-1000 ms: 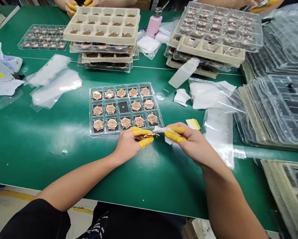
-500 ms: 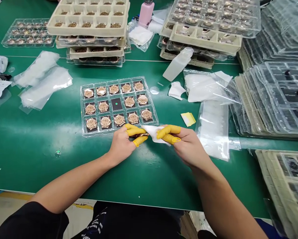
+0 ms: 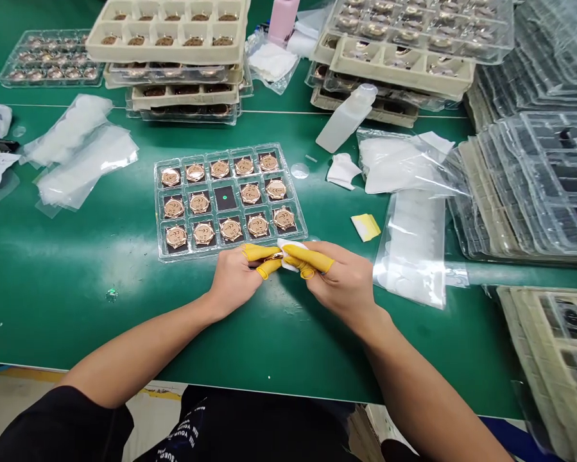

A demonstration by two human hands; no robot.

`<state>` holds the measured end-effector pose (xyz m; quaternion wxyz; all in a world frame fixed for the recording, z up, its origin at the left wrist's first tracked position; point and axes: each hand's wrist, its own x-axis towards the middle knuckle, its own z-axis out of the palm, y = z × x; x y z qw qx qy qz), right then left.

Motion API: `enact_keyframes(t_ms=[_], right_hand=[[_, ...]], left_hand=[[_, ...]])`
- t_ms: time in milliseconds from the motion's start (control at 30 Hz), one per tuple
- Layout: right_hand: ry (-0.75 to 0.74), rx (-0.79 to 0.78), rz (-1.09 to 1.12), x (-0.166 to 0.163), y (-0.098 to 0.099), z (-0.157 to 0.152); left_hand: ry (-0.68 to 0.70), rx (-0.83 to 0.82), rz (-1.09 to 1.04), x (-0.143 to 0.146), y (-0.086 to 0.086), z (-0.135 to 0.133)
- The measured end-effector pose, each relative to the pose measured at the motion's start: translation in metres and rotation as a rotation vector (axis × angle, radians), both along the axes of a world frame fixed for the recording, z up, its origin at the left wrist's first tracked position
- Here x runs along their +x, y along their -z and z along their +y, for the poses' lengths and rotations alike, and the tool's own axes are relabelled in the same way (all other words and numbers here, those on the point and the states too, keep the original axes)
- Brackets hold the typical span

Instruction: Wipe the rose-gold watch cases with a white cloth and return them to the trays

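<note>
My left hand [image 3: 237, 276], with yellow finger cots on thumb and finger, pinches a gold-coloured watch case [image 3: 275, 256] that shows only at its edge. Yellow cots also cover fingers of my right hand [image 3: 339, 276], which is closed on a white cloth [image 3: 288, 246] and presses it against the case. Just beyond my hands lies a clear plastic tray [image 3: 159, 247] of gold watch cases, backs up. One compartment in its middle row holds no case, only a black pad [image 3: 225, 198] with a green dot.
Stacked trays [image 3: 167, 58] stand at the back left, more trays [image 3: 398, 61] at the back right. A white bottle [image 3: 346, 119] leans near plastic-wrapped white cloths [image 3: 394, 163]. A yellow-white pad [image 3: 365, 227] lies right of the tray. Piles of clear trays [image 3: 524, 192] line the right side.
My right hand has moved left and closer to my left hand, bringing the cloth over the watch case's edge. Less of the cloth shows now. My left hand keeps its pinch.
</note>
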<state>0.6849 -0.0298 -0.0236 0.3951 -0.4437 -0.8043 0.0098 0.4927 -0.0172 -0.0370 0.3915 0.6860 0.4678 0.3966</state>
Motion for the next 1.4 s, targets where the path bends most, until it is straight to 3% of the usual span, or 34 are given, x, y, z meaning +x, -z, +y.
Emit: enact_keyframes(t_ms=[200,600,667,800,867,1067,1267,1400], right_hand=[[0.059,0.043,-0.105,-0.005,0.001,-0.003],[0.104,0.051,-0.07,-0.009,0.005,-0.001],[0.106,-0.043,0.07,-0.009,0.007,0.0],[0.084,-0.418,0.498,-0.013,0.012,0.005],[0.094,-0.489,0.557,-0.013,0.015,0.007],[0.206,-0.091,-0.079,0.004,0.006,0.009],[0.075,-0.254,0.262,0.004,-0.007,0.011],[0.066,-0.141,0.255,0.002,-0.01,0.011]], left_hand=[[0.01,0.056,0.08,-0.001,0.001,-0.002],[-0.019,0.064,0.048,0.0,0.001,0.0],[-0.035,0.037,0.006,0.0,0.001,0.0],[-0.099,-0.01,-0.072,0.001,0.002,-0.001],[-0.137,-0.068,-0.128,0.0,0.003,-0.002],[-0.159,-0.319,-0.307,0.003,0.005,0.001],[-0.194,-0.421,-0.439,0.005,0.005,0.007],[-0.181,-0.418,-0.451,0.004,0.005,0.008]])
